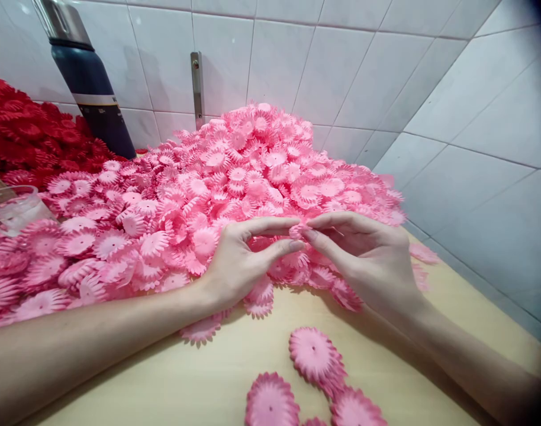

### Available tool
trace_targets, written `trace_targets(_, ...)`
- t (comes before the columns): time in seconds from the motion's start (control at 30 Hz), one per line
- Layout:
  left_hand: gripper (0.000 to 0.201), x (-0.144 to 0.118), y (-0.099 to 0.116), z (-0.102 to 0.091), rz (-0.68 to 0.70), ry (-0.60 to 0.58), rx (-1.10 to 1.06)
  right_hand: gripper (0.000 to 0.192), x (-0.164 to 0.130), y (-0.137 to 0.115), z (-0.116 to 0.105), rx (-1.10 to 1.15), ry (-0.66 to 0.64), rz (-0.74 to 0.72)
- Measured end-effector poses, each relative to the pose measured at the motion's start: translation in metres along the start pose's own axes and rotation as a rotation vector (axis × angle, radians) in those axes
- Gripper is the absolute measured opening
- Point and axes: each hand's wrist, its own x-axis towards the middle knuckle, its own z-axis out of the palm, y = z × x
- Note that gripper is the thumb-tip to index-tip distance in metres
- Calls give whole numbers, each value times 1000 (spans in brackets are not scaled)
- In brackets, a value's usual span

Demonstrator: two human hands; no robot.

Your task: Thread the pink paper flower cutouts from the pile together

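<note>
Fingertips of our left hand [239, 260] and right hand [363, 254] pinch one pink flower piece [298, 231] together above the pink pile [235, 177]; we judge we're separating layers, needing a gentle peel next.

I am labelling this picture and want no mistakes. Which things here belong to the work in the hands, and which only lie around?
In the work:
left hand
right hand
pink flower piece pinched between both
pink pile
finished pink stacks

Lying about:
red pile
dark flask
clear container
</note>
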Motion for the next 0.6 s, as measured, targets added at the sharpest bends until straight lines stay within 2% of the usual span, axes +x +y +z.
trace_targets(0.13,17,1,-1,0,21,36,10,11,0,0,2,-11,53,-7)
trace_targets(0.4,15,0,1,0,36,106,54,13,0,-7,5,-37,142,-20)
trace_targets(0.6,17,1,-4,-1,95,162,99,12,9,-3,-2,-11,329,-7)
